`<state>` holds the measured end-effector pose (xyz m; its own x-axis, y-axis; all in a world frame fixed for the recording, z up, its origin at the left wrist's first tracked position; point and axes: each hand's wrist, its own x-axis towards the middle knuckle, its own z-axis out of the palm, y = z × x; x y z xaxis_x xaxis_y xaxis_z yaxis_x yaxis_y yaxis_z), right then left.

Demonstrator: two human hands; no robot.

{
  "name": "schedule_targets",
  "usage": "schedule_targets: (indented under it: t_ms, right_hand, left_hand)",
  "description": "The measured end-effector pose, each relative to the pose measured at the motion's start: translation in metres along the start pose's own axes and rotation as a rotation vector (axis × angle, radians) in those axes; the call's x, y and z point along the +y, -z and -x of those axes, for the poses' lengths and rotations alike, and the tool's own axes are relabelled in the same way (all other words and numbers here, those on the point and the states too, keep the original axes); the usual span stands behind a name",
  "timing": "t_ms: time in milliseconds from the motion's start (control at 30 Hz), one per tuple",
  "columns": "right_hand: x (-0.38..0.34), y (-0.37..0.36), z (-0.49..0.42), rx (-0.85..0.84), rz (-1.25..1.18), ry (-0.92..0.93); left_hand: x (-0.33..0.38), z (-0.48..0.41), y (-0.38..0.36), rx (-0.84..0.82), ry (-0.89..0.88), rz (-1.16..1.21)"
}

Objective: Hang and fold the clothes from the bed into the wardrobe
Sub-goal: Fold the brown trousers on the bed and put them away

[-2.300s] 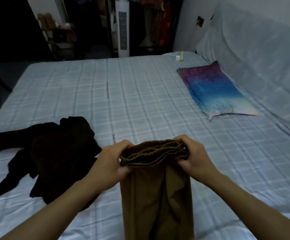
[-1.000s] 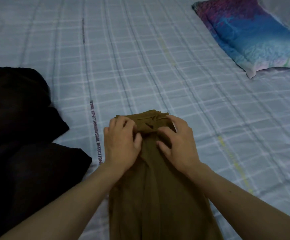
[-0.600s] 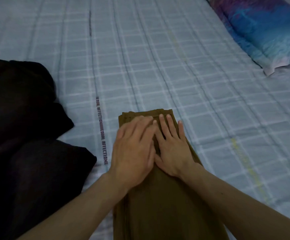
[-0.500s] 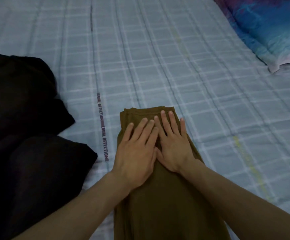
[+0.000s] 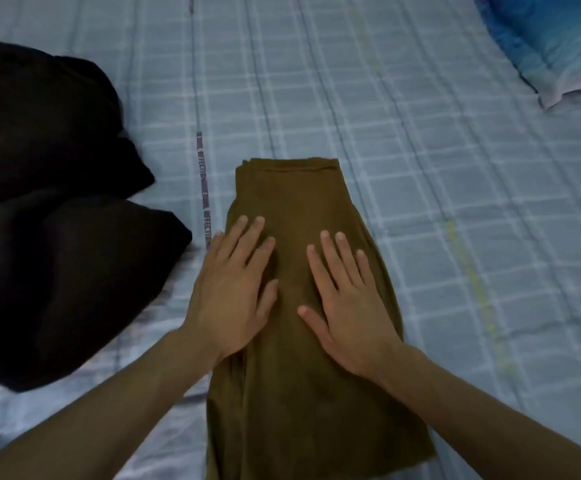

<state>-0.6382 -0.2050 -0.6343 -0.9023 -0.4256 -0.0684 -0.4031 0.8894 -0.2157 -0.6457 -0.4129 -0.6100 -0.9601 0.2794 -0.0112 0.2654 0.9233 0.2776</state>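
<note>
Leftmost, a heap of black clothes [image 5: 57, 220] lies crumpled on the bed [image 5: 438, 188], its near edge just beside the left forearm. Right of the heap, a narrow printed strip [image 5: 203, 188] runs from near to far along the pale checked sheet. Next comes the left hand [image 5: 233, 292], laid flat on the left side of the brown garment [image 5: 292, 192], its fingers [image 5: 252, 237] straight and slightly spread, gripping nothing; the little finger reaches past the cloth's left edge. The brown garment lies folded lengthwise in the middle of the bed, its far end squared off and its near end running out of view. The right hand [image 5: 347, 306] presses flat on the garment's right side, straight and a little spread, holding nothing, its thumb pointing left; the two hands are near but apart. In the far right corner lies a blue patterned pillow [image 5: 552, 39].
</note>
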Motion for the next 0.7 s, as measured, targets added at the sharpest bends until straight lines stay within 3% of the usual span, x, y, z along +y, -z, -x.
schedule_targets:
  t_ms: [200, 300, 433, 567, 700]
  right_hand:
    - [-0.003, -0.003, 0.1, -0.227, -0.069, 0.135]
    - [-0.002, 0.001, 0.125, -0.318, -0.071, 0.215]
    - [0.002, 0.0, 0.142, -0.433, -0.025, 0.268]
    - [-0.008, 0.002, 0.153, -0.314, -0.023, 0.236]
    - [-0.02, 0.004, 0.158, -0.085, 0.008, 0.101]
  left_hand:
    - [0.044, 0.107, -0.007, -0.183, -0.202, 0.025]
    - [0.053, 0.136, -0.017, -0.324, -0.166, 0.064]
    - [0.052, 0.159, -0.023, -0.32, -0.209, -0.01]
    - [0.046, 0.17, -0.025, -0.288, -0.266, -0.074]
    - [0.042, 0.173, -0.02, -0.068, -0.238, -0.089]
